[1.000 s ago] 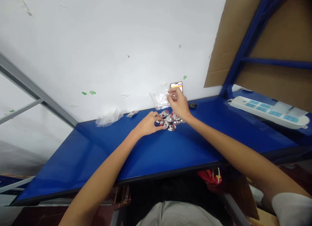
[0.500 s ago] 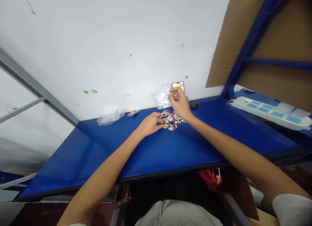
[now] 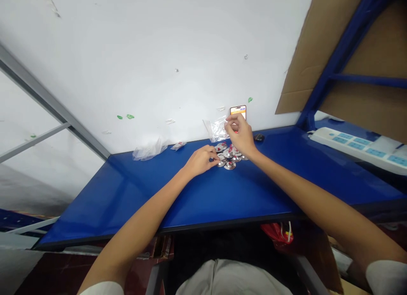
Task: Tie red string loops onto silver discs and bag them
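Note:
A small heap of shiny round metal discs [image 3: 229, 165] with red markings lies on the blue table, near the wall. At the heap's left edge is my left hand [image 3: 202, 160], its thumb and fingertips closed on a metal disc that they mostly cover. My right hand [image 3: 241, 135] is raised over the back of the heap, with thumb and fingers pinched at the right edge of a clear plastic bag [image 3: 218, 129]. The bag stands upright close to the wall, and its contents, if any, cannot be made out.
A lit phone [image 3: 238, 110] leans on the wall behind my right hand, and a small black object [image 3: 259, 137] lies to its right. Crumpled clear plastic [image 3: 149, 151] and a small packet [image 3: 178, 146] lie at the back left. A white power strip [image 3: 359, 146] is at the right.
The whole view has shifted slightly, so things appear farther right. My left thumb and fingertips have drawn closer together at the heap's edge. My right hand keeps its pinch on the plastic bag.

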`<act>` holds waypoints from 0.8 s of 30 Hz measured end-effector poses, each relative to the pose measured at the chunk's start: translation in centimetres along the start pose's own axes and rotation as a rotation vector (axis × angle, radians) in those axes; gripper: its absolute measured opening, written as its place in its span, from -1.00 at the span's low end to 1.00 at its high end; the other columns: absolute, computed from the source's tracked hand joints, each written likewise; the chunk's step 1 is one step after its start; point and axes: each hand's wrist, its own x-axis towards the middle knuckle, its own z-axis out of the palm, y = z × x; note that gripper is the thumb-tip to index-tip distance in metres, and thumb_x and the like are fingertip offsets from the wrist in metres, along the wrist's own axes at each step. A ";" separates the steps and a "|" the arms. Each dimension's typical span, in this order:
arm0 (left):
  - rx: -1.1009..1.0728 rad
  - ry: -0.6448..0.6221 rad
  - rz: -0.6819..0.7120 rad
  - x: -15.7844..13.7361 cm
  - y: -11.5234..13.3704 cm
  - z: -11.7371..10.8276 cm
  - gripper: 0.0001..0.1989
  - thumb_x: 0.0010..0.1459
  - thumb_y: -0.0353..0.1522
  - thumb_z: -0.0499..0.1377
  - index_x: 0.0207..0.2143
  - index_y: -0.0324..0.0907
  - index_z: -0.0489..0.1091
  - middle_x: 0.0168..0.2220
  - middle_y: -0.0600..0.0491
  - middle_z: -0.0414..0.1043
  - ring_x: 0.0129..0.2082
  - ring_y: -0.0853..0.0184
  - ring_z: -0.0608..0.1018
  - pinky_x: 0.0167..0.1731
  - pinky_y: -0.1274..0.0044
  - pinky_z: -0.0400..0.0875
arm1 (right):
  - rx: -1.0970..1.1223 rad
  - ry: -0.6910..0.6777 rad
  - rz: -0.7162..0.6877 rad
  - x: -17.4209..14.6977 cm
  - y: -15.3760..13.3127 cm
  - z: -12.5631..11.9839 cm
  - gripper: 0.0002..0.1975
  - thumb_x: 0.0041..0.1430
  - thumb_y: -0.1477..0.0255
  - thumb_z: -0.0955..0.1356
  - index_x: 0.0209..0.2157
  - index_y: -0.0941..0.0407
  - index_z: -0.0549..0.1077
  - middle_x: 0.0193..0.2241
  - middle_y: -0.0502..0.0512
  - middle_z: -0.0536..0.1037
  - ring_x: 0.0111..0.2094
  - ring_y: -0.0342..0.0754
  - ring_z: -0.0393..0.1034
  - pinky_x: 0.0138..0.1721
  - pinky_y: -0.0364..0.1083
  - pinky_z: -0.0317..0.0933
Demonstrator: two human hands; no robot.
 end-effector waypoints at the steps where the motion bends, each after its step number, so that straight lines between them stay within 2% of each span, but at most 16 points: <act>1: -0.011 0.014 0.000 0.0 0.0 0.0 -0.85 0.40 -0.29 0.30 -0.16 -0.07 0.70 -0.11 -0.02 0.59 -0.05 0.19 0.57 0.00 0.39 0.46 | 0.000 -0.004 0.005 0.0 0.0 0.0 -0.86 0.37 0.31 0.39 -0.09 -0.01 0.39 -0.31 -0.01 0.53 -0.36 -0.04 0.50 -0.29 -0.02 0.34; 5: -0.044 0.044 -0.026 -0.2 -0.4 -0.2 -0.76 0.31 -0.17 0.39 -0.05 -0.07 0.68 -0.04 -0.04 0.57 0.00 0.16 0.57 0.07 0.36 0.47 | -0.002 -0.012 0.011 0.0 0.1 -0.1 -0.84 0.36 0.29 0.39 -0.08 -0.01 0.39 -0.32 -0.01 0.53 -0.35 -0.03 0.51 -0.30 -0.02 0.35; 8: -0.049 0.002 -0.010 -0.2 -0.6 -0.4 -0.64 0.27 -0.11 0.42 0.01 -0.08 0.66 -0.01 -0.05 0.56 0.03 0.14 0.56 0.09 0.35 0.46 | 0.006 -0.012 0.005 0.1 0.3 -0.1 -0.83 0.37 0.28 0.39 -0.08 -0.02 0.39 -0.31 -0.01 0.53 -0.34 -0.02 0.51 -0.29 -0.01 0.37; 15: -0.027 -0.014 0.009 -0.1 -0.5 -0.1 -0.78 0.33 -0.19 0.37 -0.07 -0.08 0.67 -0.07 -0.03 0.56 -0.03 0.17 0.56 0.03 0.37 0.45 | -0.001 -0.010 0.009 0.1 -0.4 -0.1 -0.87 0.38 0.30 0.39 -0.10 -0.01 0.39 -0.32 -0.01 0.51 -0.35 -0.03 0.51 -0.28 -0.01 0.36; 24: -0.039 0.000 -0.031 0.1 0.3 0.0 -0.83 0.30 -0.24 0.37 -0.10 -0.08 0.63 -0.06 -0.03 0.53 -0.01 0.15 0.56 0.03 0.38 0.47 | 0.005 -0.018 -0.003 0.1 0.0 -0.1 -0.87 0.38 0.34 0.37 -0.08 -0.02 0.38 -0.31 -0.01 0.52 -0.33 -0.03 0.52 -0.25 -0.01 0.37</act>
